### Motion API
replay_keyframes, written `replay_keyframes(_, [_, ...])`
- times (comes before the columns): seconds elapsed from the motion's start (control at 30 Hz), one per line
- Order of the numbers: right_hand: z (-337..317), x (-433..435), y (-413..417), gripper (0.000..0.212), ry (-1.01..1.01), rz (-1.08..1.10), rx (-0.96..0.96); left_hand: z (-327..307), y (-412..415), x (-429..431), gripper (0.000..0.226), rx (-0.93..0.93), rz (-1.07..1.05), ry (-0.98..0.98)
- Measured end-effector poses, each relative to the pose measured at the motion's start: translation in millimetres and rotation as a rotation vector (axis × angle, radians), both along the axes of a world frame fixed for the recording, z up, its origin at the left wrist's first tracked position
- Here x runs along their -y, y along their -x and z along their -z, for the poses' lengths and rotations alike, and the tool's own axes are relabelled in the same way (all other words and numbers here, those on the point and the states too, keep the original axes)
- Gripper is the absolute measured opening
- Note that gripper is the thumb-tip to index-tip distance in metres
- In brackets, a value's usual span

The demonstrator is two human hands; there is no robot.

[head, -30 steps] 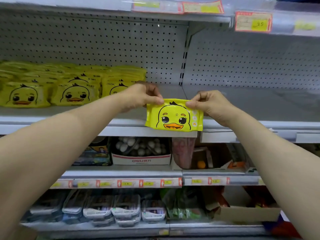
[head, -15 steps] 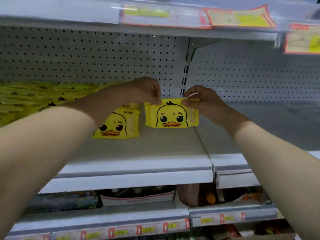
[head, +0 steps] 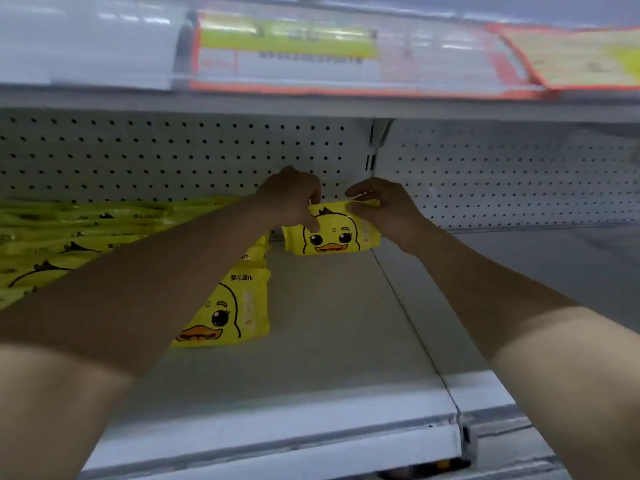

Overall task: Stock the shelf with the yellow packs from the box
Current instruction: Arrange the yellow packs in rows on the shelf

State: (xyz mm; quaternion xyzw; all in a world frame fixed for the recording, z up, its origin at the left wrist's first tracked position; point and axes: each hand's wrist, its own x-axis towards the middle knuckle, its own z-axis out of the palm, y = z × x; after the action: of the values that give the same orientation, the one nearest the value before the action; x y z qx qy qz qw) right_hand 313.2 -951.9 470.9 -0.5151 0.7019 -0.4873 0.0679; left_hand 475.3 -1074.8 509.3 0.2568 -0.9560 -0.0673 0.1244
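Note:
A yellow pack with a duck face (head: 332,233) stands at the back of the grey shelf (head: 329,341), close to the pegboard wall. My left hand (head: 291,199) pinches its top left corner. My right hand (head: 384,209) pinches its top right edge. Its lower edge is at the shelf surface. Another duck pack (head: 228,313) lies further forward to the left, partly hidden by my left forearm. Rows of the same yellow packs (head: 62,237) fill the shelf's left side. The box is not in view.
A perforated back wall (head: 173,150) closes the shelf. An upper shelf edge with price labels (head: 287,53) hangs overhead. A seam (head: 415,334) divides this shelf from the bare right-hand shelf section (head: 536,271).
Both hands have carried the pack from the shelf's front edge deep to the back wall. The camera has moved closer and tilted up, so the lower shelves have dropped out of view.

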Motion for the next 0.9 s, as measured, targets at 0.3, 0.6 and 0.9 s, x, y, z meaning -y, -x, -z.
replay_keyframes(0.3, [8,38,4,0.038,-0.124,0.065,-0.208,10,11,29,0.055,0.0,-0.119,0.059])
replay_keyframes(0.6, [23,56,2,0.053,-0.274,0.189,-0.395,20,17,29,0.061,0.033,-0.183,0.157])
replay_keyframes(0.9, [10,29,-10,0.073,-0.304,0.253,-0.429,16,2,22,0.074,-0.011,-0.186,0.221])
